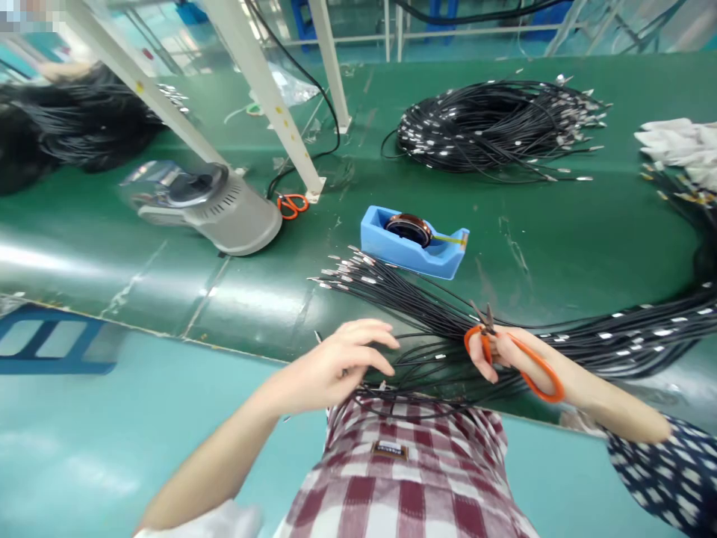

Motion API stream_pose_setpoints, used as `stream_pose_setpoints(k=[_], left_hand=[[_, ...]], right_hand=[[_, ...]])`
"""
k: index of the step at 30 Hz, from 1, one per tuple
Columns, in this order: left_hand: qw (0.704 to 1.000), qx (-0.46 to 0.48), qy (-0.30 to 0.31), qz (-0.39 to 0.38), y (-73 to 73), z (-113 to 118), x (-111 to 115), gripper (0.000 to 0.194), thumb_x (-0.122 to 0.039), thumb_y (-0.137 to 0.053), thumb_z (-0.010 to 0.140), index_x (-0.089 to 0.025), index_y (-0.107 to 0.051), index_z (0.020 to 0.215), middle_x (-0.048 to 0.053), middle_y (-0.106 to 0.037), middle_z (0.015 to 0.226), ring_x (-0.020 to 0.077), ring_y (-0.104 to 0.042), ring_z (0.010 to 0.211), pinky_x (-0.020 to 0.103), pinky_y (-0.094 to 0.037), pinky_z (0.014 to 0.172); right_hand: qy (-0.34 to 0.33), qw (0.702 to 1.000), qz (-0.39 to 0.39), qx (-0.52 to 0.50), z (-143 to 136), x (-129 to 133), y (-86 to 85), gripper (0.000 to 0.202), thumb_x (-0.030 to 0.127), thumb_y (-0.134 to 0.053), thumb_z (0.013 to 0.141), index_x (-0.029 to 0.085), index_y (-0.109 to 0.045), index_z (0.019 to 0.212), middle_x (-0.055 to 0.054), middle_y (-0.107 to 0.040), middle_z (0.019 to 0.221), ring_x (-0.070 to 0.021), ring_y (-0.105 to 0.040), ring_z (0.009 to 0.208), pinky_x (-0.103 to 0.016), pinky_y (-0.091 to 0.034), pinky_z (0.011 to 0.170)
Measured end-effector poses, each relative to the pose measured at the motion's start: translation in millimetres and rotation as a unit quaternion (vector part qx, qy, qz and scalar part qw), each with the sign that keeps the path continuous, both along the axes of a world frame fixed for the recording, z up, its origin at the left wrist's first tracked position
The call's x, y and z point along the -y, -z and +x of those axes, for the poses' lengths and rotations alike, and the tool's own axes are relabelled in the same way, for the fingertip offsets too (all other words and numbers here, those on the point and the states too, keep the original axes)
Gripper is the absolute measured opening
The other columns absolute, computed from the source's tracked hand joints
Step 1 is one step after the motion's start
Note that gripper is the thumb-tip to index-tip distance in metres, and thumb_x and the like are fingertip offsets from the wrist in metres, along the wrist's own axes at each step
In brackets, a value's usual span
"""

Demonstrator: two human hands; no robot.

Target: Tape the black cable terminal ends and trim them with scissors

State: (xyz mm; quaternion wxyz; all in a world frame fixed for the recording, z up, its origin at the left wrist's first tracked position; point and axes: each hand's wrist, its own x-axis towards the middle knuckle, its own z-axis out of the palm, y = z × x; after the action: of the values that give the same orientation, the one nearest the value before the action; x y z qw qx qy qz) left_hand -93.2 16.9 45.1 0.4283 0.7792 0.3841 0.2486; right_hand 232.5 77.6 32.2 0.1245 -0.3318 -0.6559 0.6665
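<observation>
Down at the near edge of the green tabletop (560,246) we see our right hand (498,351) with its fingers closed through the loops of the orange scissors (518,359), the blades pointing up and away from us, only slightly parted as far as we can tell. Our left hand (341,362) rests just left of it, fingers loosely curled and partly open, touching the bundle of black cables (426,321) without clearly gripping any strand. That bundle lies across the tabletop between our hands, its metal-tipped ends fanning out to the far left, while the rest sweeps off to the right edge of the scene. Just beyond the fanned ends stands a blue tape dispenser (414,243) holding a roll of amber tape. Farther left sits a grey machine (213,205), and a second pair of orange scissors (292,204) lies beside it at the foot of a white frame leg (269,97). A large coil of cables (498,131) lies at the far right, well apart from our hands, and white cloth (677,142) sits at the right edge. Another dark heap of cables (67,127) fills the far left. Our checked shirt (403,463) covers the near end of the bundle.
</observation>
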Motion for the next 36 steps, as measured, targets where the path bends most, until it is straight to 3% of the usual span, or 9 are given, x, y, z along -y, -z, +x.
stream_pose_setpoints(k=[5, 7, 9, 11, 18, 27, 29, 32, 36], left_hand=[[0.990, -0.074, 0.083, -0.082, -3.7, -66.9, 3.2, 0.037, -0.013, -0.066, 0.083, -0.027, -0.070, 0.117, 0.009, -0.072, 0.120, 0.0269, -0.061, 0.123, 0.042, -0.052, 0.100], [0.988, -0.076, -0.100, -0.083, 11.0, -73.1, -6.3, 0.020, -0.020, -0.055, 0.092, -0.020, -0.072, 0.103, 0.009, -0.076, 0.099, 0.0222, -0.072, 0.095, 0.035, -0.058, 0.085], [0.943, -0.142, -0.302, 0.010, 31.1, -72.0, -21.4, 0.020, -0.024, -0.052, 0.093, -0.017, -0.071, 0.096, 0.007, -0.074, 0.083, 0.0201, -0.070, 0.075, 0.034, -0.058, 0.074], [0.917, -0.168, -0.357, 0.059, 49.7, -69.8, -37.5, 0.020, -0.020, -0.053, 0.090, -0.016, -0.069, 0.101, 0.011, -0.070, 0.099, 0.0233, -0.066, 0.088, 0.040, -0.054, 0.084], [0.920, -0.207, -0.319, 0.092, 69.2, -81.3, -62.4, 0.021, -0.014, -0.052, 0.087, -0.020, -0.069, 0.099, 0.008, -0.060, 0.097, 0.0259, -0.054, 0.100, 0.044, -0.045, 0.095], [0.937, -0.203, -0.271, 0.083, 37.3, -99.8, -74.8, 0.006, -0.014, -0.062, 0.078, -0.018, -0.064, 0.074, 0.005, -0.062, 0.082, 0.0222, -0.059, 0.081, 0.038, -0.048, 0.081], [0.940, -0.158, -0.290, 0.081, 24.1, -102.4, -69.9, 0.005, -0.020, -0.065, 0.079, -0.018, -0.064, 0.075, 0.007, -0.066, 0.089, 0.0229, -0.061, 0.089, 0.038, -0.048, 0.085], [0.944, 0.087, -0.316, -0.026, 5.7, -94.2, -59.9, 0.015, -0.026, -0.072, 0.078, -0.018, -0.059, 0.079, 0.009, -0.072, 0.099, 0.0198, -0.067, 0.083, 0.034, -0.052, 0.077], [0.877, 0.367, -0.271, -0.150, -6.5, -50.3, -51.8, 0.028, -0.036, -0.071, 0.082, -0.021, -0.047, 0.085, 0.006, -0.075, 0.093, 0.0121, -0.062, 0.053, 0.024, -0.044, 0.047]], right_hand=[[-0.011, 1.000, 0.013, 0.017, 3.6, -5.8, 6.5, 0.048, 0.059, -0.032, 0.098, 0.019, -0.058, 0.090, -0.003, -0.057, 0.076, -0.0175, -0.052, 0.071, -0.033, -0.042, 0.076], [-0.024, 0.999, 0.019, 0.021, -5.9, -8.7, 2.5, 0.046, 0.057, -0.033, 0.099, 0.020, -0.058, 0.089, -0.003, -0.057, 0.076, -0.0177, -0.052, 0.071, -0.033, -0.042, 0.076], [-0.038, 0.999, 0.017, 0.019, -17.6, -10.4, -2.6, 0.043, 0.054, -0.034, 0.099, 0.020, -0.056, 0.087, -0.003, -0.056, 0.076, -0.0177, -0.052, 0.072, -0.034, -0.043, 0.075], [-0.045, 0.999, 0.007, 0.020, -26.5, -10.4, -6.4, 0.041, 0.054, -0.036, 0.099, 0.020, -0.056, 0.087, -0.003, -0.056, 0.076, -0.0180, -0.052, 0.071, -0.034, -0.044, 0.074], [-0.025, 0.998, -0.024, 0.055, -22.8, -7.3, -3.9, 0.040, 0.055, -0.039, 0.097, 0.021, -0.059, 0.091, -0.005, -0.059, 0.078, -0.0204, -0.054, 0.073, -0.036, -0.048, 0.075], [-0.008, 0.998, -0.027, 0.051, -20.8, -4.9, -4.9, 0.039, 0.055, -0.041, 0.096, 0.021, -0.059, 0.090, -0.005, -0.058, 0.078, -0.0200, -0.053, 0.073, -0.035, -0.046, 0.073], [-0.003, 0.998, -0.024, 0.052, -17.1, -4.0, -4.7, 0.039, 0.056, -0.042, 0.096, 0.021, -0.060, 0.089, -0.005, -0.059, 0.078, -0.0203, -0.054, 0.073, -0.034, -0.046, 0.073], [-0.003, 0.998, -0.018, 0.055, -12.9, -3.8, -4.5, 0.041, 0.056, -0.041, 0.096, 0.021, -0.060, 0.089, -0.005, -0.060, 0.079, -0.0204, -0.054, 0.073, -0.034, -0.045, 0.073], [-0.011, 0.999, 0.006, 0.040, -15.1, -7.8, -4.9, 0.043, 0.056, -0.036, 0.098, 0.020, -0.058, 0.088, -0.004, -0.058, 0.076, -0.0186, -0.052, 0.071, -0.034, -0.043, 0.073]])
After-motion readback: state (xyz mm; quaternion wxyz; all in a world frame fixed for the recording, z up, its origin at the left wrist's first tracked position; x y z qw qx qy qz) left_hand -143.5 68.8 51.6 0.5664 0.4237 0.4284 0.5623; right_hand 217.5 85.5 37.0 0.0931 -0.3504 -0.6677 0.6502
